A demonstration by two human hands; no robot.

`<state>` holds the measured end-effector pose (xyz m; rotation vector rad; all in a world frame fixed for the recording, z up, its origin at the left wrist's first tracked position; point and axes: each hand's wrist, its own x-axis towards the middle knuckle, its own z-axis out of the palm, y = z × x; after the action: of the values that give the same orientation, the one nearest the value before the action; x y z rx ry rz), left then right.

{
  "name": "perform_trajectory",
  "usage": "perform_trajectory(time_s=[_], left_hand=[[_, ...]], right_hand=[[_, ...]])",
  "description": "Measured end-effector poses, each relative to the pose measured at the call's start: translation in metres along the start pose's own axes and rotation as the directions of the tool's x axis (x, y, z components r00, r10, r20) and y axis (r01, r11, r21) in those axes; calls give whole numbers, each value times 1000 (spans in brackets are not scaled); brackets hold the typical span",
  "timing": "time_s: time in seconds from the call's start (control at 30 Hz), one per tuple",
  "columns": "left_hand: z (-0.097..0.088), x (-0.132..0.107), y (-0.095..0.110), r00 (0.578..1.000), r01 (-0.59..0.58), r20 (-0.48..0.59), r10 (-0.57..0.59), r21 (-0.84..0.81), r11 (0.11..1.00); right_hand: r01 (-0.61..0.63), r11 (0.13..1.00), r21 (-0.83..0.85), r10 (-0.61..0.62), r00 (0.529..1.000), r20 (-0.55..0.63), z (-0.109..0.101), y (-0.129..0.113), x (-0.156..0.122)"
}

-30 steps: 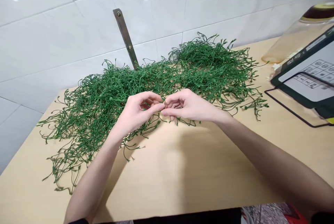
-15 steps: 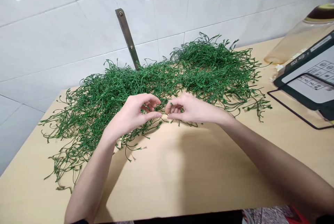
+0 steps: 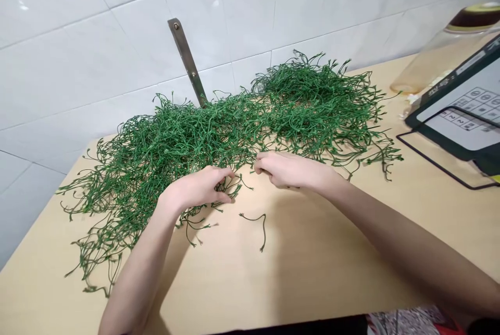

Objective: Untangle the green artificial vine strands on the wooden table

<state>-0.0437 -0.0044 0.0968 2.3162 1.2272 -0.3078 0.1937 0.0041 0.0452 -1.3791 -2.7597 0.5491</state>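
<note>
A wide heap of thin green artificial stems (image 3: 187, 137) with small forked tips is spread over the table. My left hand (image 3: 203, 186) is at the heap's front edge, its thumb and forefinger apart around a few loose stems. A short gap to the right, my right hand (image 3: 287, 168) is palm down, fingers curled in at the heap's edge; whatever they hold, if anything, is hidden. One single stem (image 3: 264, 225), bent in the middle, lies by itself on the wood in front of both hands.
The pale wooden table (image 3: 219, 283) meets a white tiled wall (image 3: 117, 53). A metal bracket (image 3: 187, 61) is fixed there behind the heap. On the right are a clear bottle with a dark lid (image 3: 437, 59), a dark-framed panel (image 3: 461, 132) and its black wire stand (image 3: 433, 165).
Both hands were nearly touching and have moved apart, my left one down and left. The single bent stem now lies on the table below them. My right hand has turned palm down.
</note>
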Motion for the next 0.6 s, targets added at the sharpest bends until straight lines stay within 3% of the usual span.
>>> perform_trajectory(time_s=[0.1,0.23,0.3,0.47,0.6], left_hand=[[3,3,-8,997,71,26,-72,46,996],[3,4,-17,959,282,-38,-280,174,944],[2,3,-19,942,335,-65,-329,209,919],[2,1,-15,966,256,-33,-255,218,942],[-3,-2,-3,996,82,-56,-74,165,983]], right_hand=[[-4,1000,-7,4,999,-44,-10,-5,-1],[13,999,47,-4,985,-172,-26,-7,-3],[-26,998,50,33,987,-154,-28,-4,-5],[-100,995,13,100,995,13,-20,2,-5],[-99,995,-6,99,995,-33,-20,-5,-4]])
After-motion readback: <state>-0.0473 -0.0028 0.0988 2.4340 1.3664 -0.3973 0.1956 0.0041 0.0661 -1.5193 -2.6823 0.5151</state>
